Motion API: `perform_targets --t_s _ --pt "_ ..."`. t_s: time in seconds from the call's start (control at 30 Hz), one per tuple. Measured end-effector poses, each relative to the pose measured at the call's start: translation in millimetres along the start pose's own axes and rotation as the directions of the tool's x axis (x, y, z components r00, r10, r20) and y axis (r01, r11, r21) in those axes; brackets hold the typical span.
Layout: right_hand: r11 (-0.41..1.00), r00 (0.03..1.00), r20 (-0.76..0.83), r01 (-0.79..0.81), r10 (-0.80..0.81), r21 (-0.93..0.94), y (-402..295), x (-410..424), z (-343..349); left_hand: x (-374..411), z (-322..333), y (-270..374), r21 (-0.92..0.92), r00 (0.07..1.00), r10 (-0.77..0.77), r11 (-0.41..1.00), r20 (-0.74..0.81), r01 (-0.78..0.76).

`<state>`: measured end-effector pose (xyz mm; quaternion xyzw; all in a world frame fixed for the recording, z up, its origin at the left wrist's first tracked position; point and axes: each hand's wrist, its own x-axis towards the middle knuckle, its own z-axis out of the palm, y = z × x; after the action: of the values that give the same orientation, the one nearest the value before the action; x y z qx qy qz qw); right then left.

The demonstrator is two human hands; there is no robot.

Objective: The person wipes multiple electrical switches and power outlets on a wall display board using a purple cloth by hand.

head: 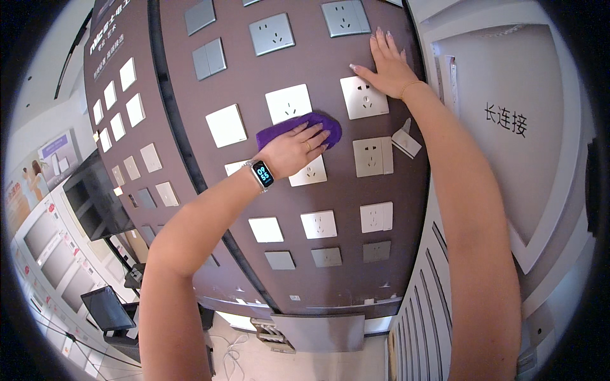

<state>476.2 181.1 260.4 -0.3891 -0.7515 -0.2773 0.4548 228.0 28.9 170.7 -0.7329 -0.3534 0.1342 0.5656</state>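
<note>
My left hand (289, 148), with a watch on its wrist, presses a folded purple cloth (271, 132) against a brown display panel (276, 200). The cloth overlaps the lower edge of a white wall socket (287, 101); another white socket (312, 172) is partly hidden below the hand. My right hand (391, 66) lies flat with spread fingers near the panel's right edge, holding nothing. Its heel is over the upper right corner of a white five-hole socket (362, 107). A grey socket (345, 19) is just above its fingertips.
Below the right hand, a small pale fitting (406, 142) sits tilted near a beige socket (371, 157). A dark vertical groove (176, 109) divides the panel. White framing (476, 28) borders the right side. At lower left stands a monitor (107, 307); white cable (232, 355) lies on the floor.
</note>
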Motion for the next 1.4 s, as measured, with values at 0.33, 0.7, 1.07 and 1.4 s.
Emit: perform_targets --t_s 0.33,0.7,1.07,1.4 --pt "0.998 1.0 0.004 -0.004 0.004 0.058 2 0 1 26 -31 -63 -0.096 0.893 -0.44 0.897 -0.096 0.432" --pt "0.999 1.0 -0.004 0.005 -0.005 0.051 6 2 6 -34 -8 -72 -0.178 0.734 -0.668 0.742 -0.12 0.646" --pt "1.0 1.0 0.008 0.009 -0.009 -0.005 2 0 3 -75 22 -16 -0.126 0.768 -0.629 0.777 -0.119 0.617" --pt "1.0 1.0 0.018 -0.002 0.002 0.006 2 1 3 -78 23 27 -0.139 0.887 -0.459 0.883 -0.059 0.448"
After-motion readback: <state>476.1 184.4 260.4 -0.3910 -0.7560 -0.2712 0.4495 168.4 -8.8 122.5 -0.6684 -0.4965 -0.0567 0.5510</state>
